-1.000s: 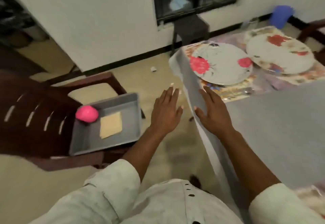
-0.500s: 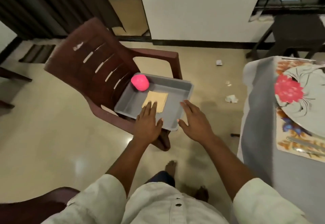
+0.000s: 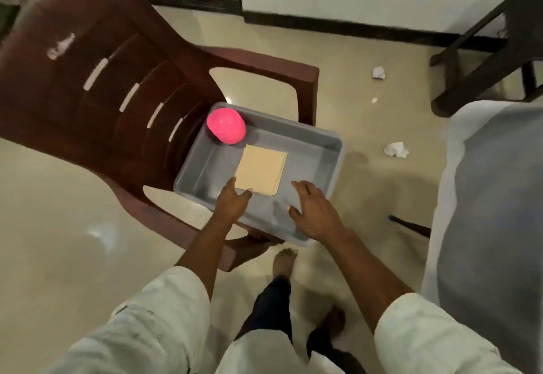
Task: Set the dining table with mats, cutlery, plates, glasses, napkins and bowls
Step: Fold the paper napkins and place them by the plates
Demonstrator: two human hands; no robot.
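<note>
Head view: hands (image 3: 274, 206) over tray (image 3: 332, 150); napkin (image 3: 261, 172) contact prob. unclear.

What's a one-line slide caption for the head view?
Both hands, left hand and right hand, reach into a grey tray on a brown chair, toward a beige napkin beside a pink bowl.

view count: 1, head cam only, so nothing overlaps with another view
position: up above the gray tray (image 3: 320, 145), on the wearer's head
facing: steeply down and a bit forward, past both arms to the floor
closeness: tray near, about arm's reach, mid-frame
edges: brown chair (image 3: 97, 85) left of tray, clothed table (image 3: 493, 197) to its right
</note>
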